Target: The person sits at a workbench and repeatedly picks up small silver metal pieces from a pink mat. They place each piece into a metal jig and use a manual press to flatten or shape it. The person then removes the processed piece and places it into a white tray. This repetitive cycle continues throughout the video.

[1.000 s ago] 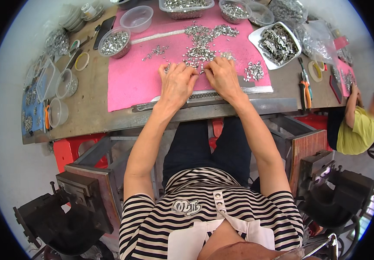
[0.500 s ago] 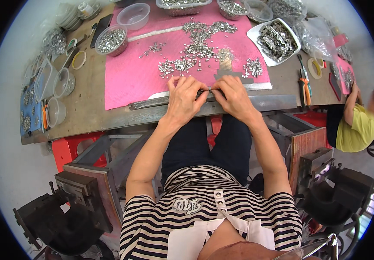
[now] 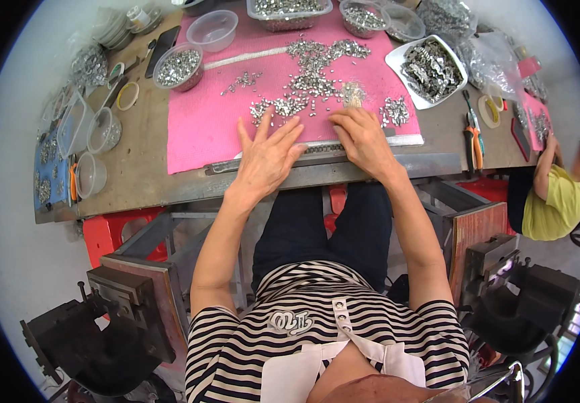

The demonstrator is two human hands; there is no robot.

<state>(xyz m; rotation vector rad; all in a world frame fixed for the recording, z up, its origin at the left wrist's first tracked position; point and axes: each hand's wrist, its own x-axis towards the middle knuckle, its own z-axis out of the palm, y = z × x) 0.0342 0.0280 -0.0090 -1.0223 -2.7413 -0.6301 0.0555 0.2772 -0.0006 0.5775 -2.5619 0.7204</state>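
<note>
Across the front edge of the pink mat (image 3: 203,127) lies a long grey metal bar (image 3: 225,166). A row of small dark metal links (image 3: 323,149) sits along it between my hands. My left hand (image 3: 266,158) is open over the bar, fingers spread toward the loose silvery metal pieces (image 3: 278,106). Close to the row's right end, my right hand (image 3: 364,142) has its fingers curled together; whatever they pinch is hidden. A smaller heap of metal pieces (image 3: 395,112) lies just right of that hand.
A white dish (image 3: 395,62) of dark metal links stands at the right back. Beside it are orange-handled pliers (image 3: 469,141). Plastic tubs (image 3: 199,69) of metal pieces stand along the back and left. A person in yellow (image 3: 558,201) works at the far right.
My hands have moved apart from where their fingertips met over the bar. The left hand has opened and spread its fingers, and the row of links now shows between the hands.
</note>
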